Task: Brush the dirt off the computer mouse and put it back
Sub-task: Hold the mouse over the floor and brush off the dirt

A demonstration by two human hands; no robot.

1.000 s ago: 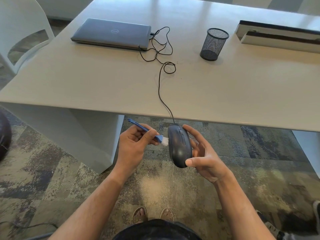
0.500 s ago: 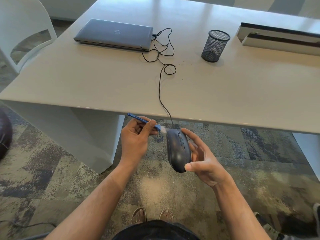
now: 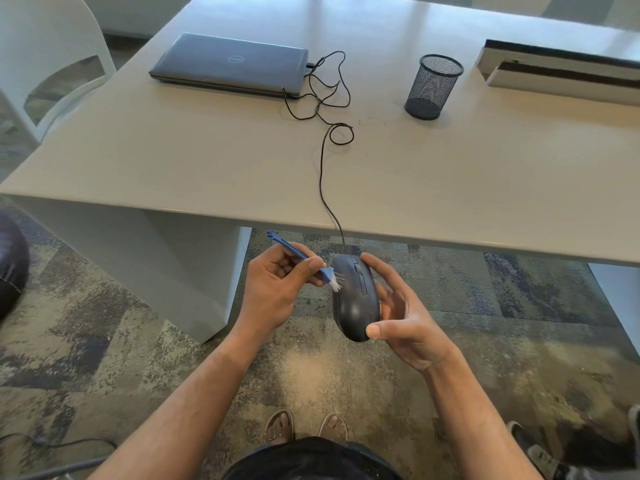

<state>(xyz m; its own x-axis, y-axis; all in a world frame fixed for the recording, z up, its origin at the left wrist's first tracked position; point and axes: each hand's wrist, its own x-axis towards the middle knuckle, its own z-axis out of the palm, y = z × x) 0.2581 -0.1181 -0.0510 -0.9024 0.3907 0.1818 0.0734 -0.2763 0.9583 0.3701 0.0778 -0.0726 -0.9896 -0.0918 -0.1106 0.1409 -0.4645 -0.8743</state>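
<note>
Brushing is under way: your left hand (image 3: 273, 285) pinches the small blue brush (image 3: 300, 258) between thumb and curled fingers, its white bristles touching the left front edge of the computer mouse (image 3: 355, 296), while your right hand (image 3: 403, 317) cradles that mouse from the side, thumb on its rear end and fingers wrapped round the far side. You hold the mouse out in the air, in front of the table's (image 3: 173, 157) near edge and above the carpet, its black cable (image 3: 322, 181) running up over the edge, across the top and on to the closed laptop (image 3: 228, 64). By my read you're mid-job; pale speckles show on the mouse's back, so more strokes look needed, and setting it back on the table is not yet done. A few dark specks lie on the tabletop near the mesh pen cup (image 3: 433, 86). For writing, only a round logo sits on the laptop lid, too small to read, and nothing legible shows on the mouse
</note>
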